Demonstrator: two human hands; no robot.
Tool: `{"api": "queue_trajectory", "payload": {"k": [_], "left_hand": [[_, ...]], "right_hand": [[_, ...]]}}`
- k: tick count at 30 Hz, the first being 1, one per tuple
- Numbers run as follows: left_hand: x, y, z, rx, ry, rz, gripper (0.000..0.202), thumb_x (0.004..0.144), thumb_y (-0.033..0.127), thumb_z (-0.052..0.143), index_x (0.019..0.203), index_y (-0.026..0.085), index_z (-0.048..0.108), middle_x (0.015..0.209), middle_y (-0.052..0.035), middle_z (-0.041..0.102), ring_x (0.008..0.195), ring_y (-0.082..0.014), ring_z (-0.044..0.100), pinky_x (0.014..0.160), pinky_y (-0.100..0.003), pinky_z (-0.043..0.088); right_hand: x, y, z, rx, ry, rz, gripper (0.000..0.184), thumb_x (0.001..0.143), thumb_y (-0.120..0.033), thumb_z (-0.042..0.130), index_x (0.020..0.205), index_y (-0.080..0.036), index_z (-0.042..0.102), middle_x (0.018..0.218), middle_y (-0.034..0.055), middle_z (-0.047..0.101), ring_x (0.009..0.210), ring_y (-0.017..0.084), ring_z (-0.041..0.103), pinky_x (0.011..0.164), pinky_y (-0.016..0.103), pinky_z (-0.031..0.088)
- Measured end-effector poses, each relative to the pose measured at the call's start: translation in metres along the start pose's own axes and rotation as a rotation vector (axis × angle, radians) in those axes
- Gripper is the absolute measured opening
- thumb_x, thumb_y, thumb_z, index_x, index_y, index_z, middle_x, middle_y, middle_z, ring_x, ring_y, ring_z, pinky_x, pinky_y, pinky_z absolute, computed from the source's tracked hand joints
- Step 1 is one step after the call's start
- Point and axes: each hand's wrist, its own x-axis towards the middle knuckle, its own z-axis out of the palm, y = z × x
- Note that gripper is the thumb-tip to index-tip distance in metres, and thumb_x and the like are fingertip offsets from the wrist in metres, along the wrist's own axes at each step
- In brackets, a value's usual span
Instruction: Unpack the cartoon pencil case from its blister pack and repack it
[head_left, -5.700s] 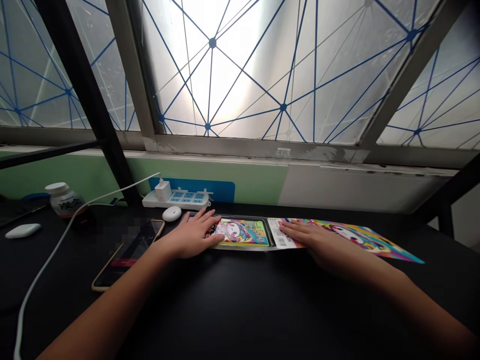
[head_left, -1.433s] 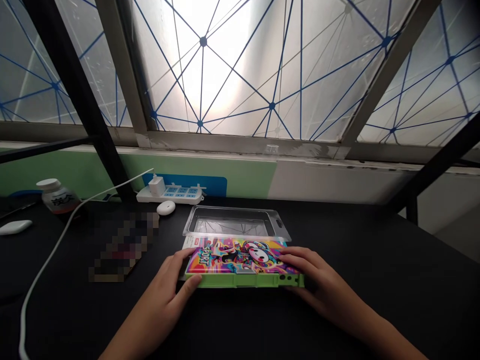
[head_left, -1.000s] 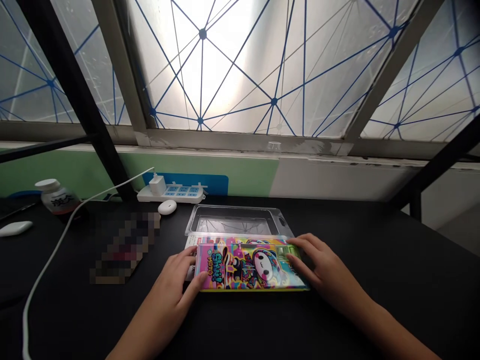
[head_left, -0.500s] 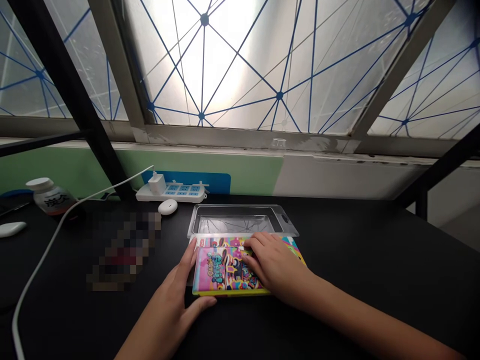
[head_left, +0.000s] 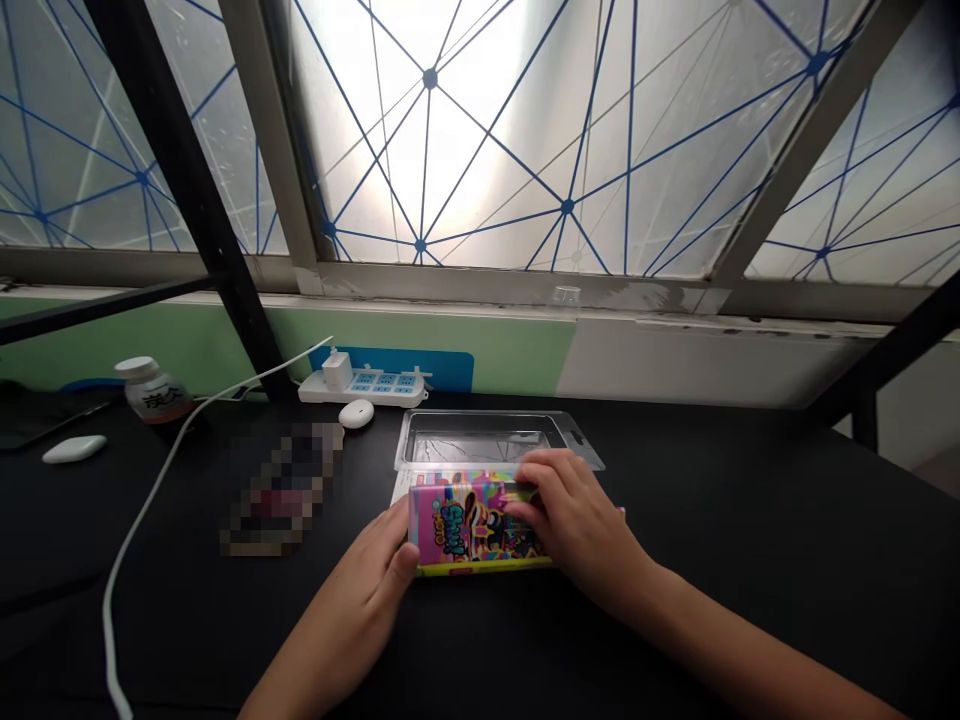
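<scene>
A colourful printed box [head_left: 480,530] with cartoon pictures and a yellow lower edge is between my hands at the middle of the desk. My left hand [head_left: 379,570] holds its left end, with the thumb bent at the front corner. My right hand [head_left: 574,520] grips its upper right part, fingers curled over the far edge. The box looks tilted, its printed face turned toward me. Behind it, partly hidden, lies a printed card [head_left: 401,486]. A clear plastic tray [head_left: 405,440] rests just beyond the card.
A white power strip [head_left: 364,388] with a plug stands along the wall. Near it lies a round white case [head_left: 356,414]. At left are a white-capped bottle [head_left: 156,392], a white oval object [head_left: 75,449] and a white cable [head_left: 142,520]. A blurred-out item [head_left: 281,490] lies left of my hands.
The box has tilted up from lying flat over the card. My left hand has closed onto its left end, and my right fingers have curled over the far edge. The view has shifted slightly left.
</scene>
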Motion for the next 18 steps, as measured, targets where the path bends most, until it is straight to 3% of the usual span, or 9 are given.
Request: {"api": "queue_trajectory", "payload": {"k": [2,5,8,10,13,16,18], "left_hand": [[-0.002,0.0,-0.003,-0.038,-0.008,0.002,0.062,0.102,0.06,0.021,0.153,0.03,0.039,0.159,-0.0023,0.037,0.149,-0.0279,0.029,0.121,-0.047,0.024],[-0.005,-0.006,-0.005,-0.039,0.002,-0.049,0.073,0.097,0.071,0.019,0.153,0.029,0.04,0.16,-0.0026,0.035,0.15,-0.0302,0.026,0.122,-0.052,0.017],[-0.005,-0.01,-0.004,-0.019,-0.018,-0.083,0.075,0.095,0.073,0.019,0.154,0.029,0.036,0.161,-0.0028,0.032,0.15,-0.0306,0.025,0.122,-0.054,0.016],[-0.004,-0.01,-0.003,0.027,-0.031,-0.112,0.074,0.095,0.07,0.033,0.155,0.028,0.034,0.162,-0.0037,0.03,0.15,-0.0309,0.024,0.121,-0.053,0.018],[-0.003,-0.008,0.0,0.109,-0.022,-0.138,0.083,0.089,0.062,0.057,0.158,0.027,0.027,0.163,-0.005,0.027,0.15,-0.0331,0.025,0.12,-0.052,0.023],[-0.002,-0.008,0.003,0.144,0.012,-0.131,0.085,0.091,0.056,0.058,0.159,0.028,0.017,0.163,-0.0062,0.025,0.149,-0.034,0.027,0.119,-0.053,0.027],[-0.003,-0.01,0.003,0.133,0.021,-0.117,0.079,0.095,0.057,0.049,0.16,0.027,0.014,0.164,-0.0069,0.024,0.149,-0.0331,0.027,0.119,-0.054,0.026]], "right_hand": [[-0.007,-0.01,-0.018,0.021,0.048,-0.093,0.013,0.099,-0.027,0.056,0.106,-0.016,0.056,0.101,0.0105,0.067,0.094,0.024,0.061,0.085,0.04,0.05],[-0.027,-0.021,-0.047,0.075,-0.008,-0.201,0.012,0.095,-0.019,0.062,0.107,-0.016,0.059,0.102,0.0092,0.07,0.099,0.022,0.063,0.095,0.038,0.047],[-0.053,-0.014,-0.063,0.107,-0.215,-0.192,0.026,0.092,-0.037,0.067,0.11,-0.019,0.063,0.12,0.0121,0.069,0.114,0.025,0.062,0.1,0.038,0.047],[-0.071,0.001,-0.064,0.108,-0.381,-0.093,0.046,0.088,-0.049,0.069,0.125,-0.023,0.06,0.138,0.0132,0.061,0.126,0.029,0.056,0.102,0.041,0.048],[-0.094,0.028,-0.057,0.104,-0.538,0.15,0.07,0.088,-0.048,0.069,0.15,-0.031,0.041,0.158,0.0115,0.038,0.141,0.034,0.041,0.108,0.049,0.045],[-0.104,0.045,-0.052,0.179,-0.59,0.351,0.08,0.086,-0.049,0.07,0.155,-0.036,0.03,0.165,0.0082,0.022,0.143,0.035,0.037,0.109,0.05,0.044],[-0.103,0.049,-0.052,0.236,-0.58,0.412,0.083,0.082,-0.053,0.073,0.154,-0.036,0.034,0.164,0.0076,0.025,0.142,0.037,0.038,0.109,0.052,0.045]]}}
